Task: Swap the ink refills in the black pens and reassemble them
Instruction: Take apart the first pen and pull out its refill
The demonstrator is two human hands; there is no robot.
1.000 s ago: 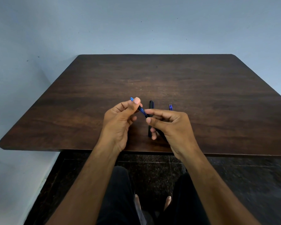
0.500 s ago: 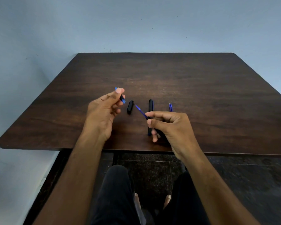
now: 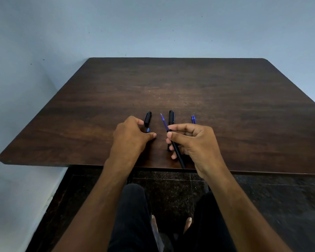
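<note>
The dark wooden counter (image 3: 225, 106) stands against a pale blue wall (image 3: 153, 24), with its near edge over my knees and a dark speckled floor (image 3: 280, 206) below.

My right hand (image 3: 198, 142) hangs over the near edge, a little right of the middle. Its thumb and first fingers (image 3: 176, 126) pinch a black pen body (image 3: 176, 151) that slants from the near edge up toward the far left, and a blue refill (image 3: 163, 120) sticks out of its far end with the tip in the air. The other fingers on that hand are loosely curled under the pen.

My left hand (image 3: 133, 135) rests on the counter just left of it, fingers curled downward around a small blue piece (image 3: 148, 130); only a bit of it shows between thumb and forefinger, and I cannot tell whether I am gripping it or only touching it.

A second black pen (image 3: 171, 118) lies on the counter behind my right hand, pointing toward the far edge. A short black cap (image 3: 148, 118) lies just beyond my left fingertips. Two blue refills (image 3: 193, 119) lie side by side to the right of the second pen, partly hidden by my right hand.
</note>
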